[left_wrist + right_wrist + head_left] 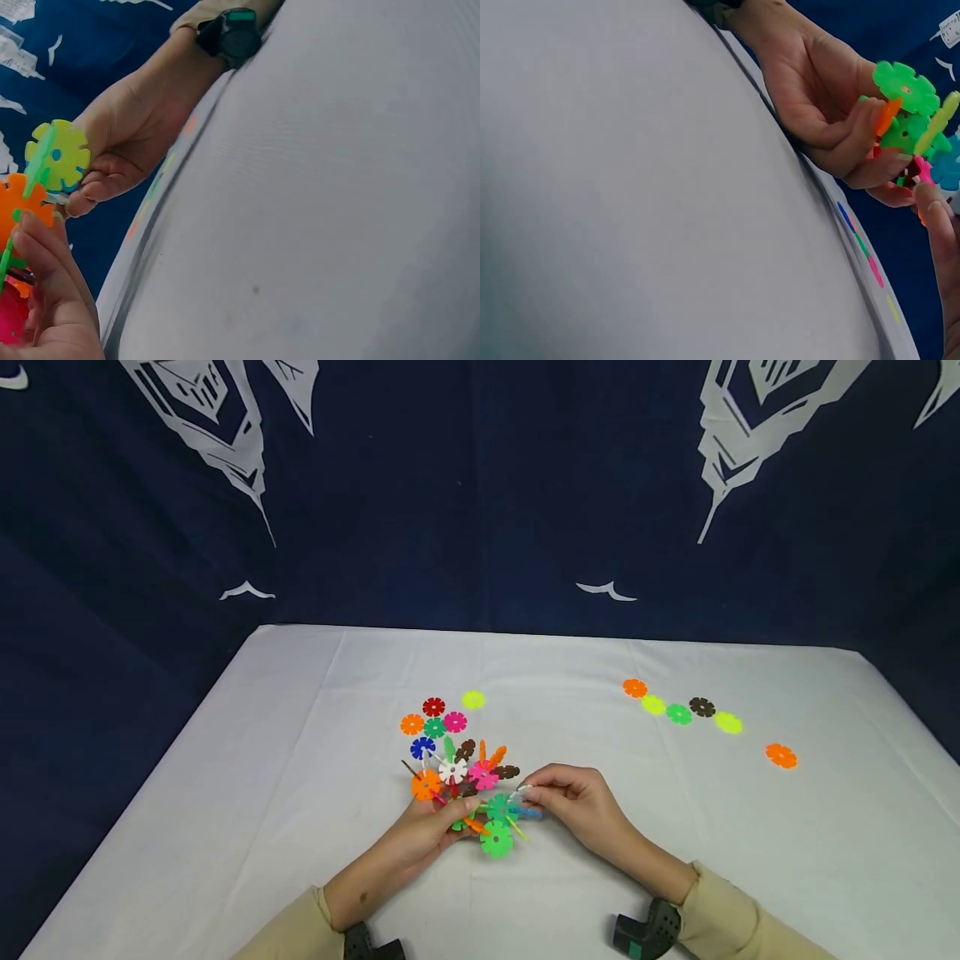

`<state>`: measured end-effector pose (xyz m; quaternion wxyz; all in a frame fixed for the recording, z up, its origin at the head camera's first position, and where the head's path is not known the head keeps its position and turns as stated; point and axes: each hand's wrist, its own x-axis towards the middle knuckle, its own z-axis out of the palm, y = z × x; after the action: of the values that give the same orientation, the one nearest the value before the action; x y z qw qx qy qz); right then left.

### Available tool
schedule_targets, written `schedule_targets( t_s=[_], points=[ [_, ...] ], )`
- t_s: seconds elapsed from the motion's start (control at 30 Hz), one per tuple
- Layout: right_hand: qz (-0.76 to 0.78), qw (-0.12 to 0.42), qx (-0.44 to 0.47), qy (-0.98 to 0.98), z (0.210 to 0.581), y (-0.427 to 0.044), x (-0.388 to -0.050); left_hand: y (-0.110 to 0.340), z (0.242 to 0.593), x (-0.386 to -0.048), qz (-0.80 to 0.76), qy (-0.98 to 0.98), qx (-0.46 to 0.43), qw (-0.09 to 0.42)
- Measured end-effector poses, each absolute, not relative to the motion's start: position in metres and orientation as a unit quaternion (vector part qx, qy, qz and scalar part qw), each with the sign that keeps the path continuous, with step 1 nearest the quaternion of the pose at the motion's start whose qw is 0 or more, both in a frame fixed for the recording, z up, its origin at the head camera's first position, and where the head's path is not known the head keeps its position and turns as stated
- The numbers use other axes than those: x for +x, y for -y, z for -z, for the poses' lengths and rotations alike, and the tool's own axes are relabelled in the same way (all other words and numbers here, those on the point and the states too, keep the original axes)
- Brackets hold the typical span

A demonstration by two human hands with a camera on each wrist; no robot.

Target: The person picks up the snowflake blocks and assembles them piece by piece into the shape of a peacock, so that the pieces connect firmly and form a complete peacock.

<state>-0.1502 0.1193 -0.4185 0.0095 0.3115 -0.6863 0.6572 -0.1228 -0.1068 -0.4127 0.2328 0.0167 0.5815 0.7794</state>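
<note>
My left hand (427,835) grips a cluster of interlocked plastic snowflake discs, its thumb lying over the top. Orange (426,785), white (452,771), pink (483,775) and green (496,839) discs show in the cluster, some face-on and some edge-on. At the cluster's right side, my right hand (573,797) pinches a whitish disc (519,792) between thumb and fingers, beside a blue disc (528,812). The left wrist view shows a yellow disc (60,154) near the right fingertips. Fingers partly hide how the whitish disc meets the others.
Loose discs lie on the white-covered table (300,760): red (433,707), dark blue (422,747) and others behind the cluster. A row with a brown disc (702,707) lies at the back right, and an orange disc (782,756) sits apart. A dark blue curtain (480,510) hangs behind.
</note>
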Motion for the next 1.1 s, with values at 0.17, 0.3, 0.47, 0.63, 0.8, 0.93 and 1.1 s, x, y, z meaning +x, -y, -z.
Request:
schedule_targets(
  t_s=[0.17,0.3,0.47,0.63,0.8,0.93,1.1],
  points=[
    [-0.649,0.032,0.31,0.694,0.418,-0.115,-0.15,0.108,0.412,-0.124,-0.785,-0.574,0.019,0.231],
    [-0.653,0.034,0.314,0.688,0.418,-0.113,-0.15,0.11,0.412,-0.125,-0.782,-0.578,0.032,0.231],
    [-0.658,0.032,0.319,0.681,0.416,-0.112,-0.151,0.111,0.411,-0.128,-0.779,-0.581,0.036,0.231],
    [-0.66,0.043,0.311,0.682,0.41,-0.114,-0.156,0.113,0.41,-0.132,-0.781,-0.575,0.044,0.239],
    [-0.65,0.027,0.307,0.695,0.404,-0.113,-0.163,0.116,0.409,-0.135,-0.79,-0.556,0.058,0.252],
    [-0.645,0.034,0.315,0.696,0.398,-0.111,-0.167,0.116,0.407,-0.136,-0.797,-0.55,0.046,0.247],
    [-0.668,0.064,0.267,0.691,0.393,-0.108,-0.183,0.121,0.396,-0.138,-0.831,-0.523,0.027,0.19]
  ],
)
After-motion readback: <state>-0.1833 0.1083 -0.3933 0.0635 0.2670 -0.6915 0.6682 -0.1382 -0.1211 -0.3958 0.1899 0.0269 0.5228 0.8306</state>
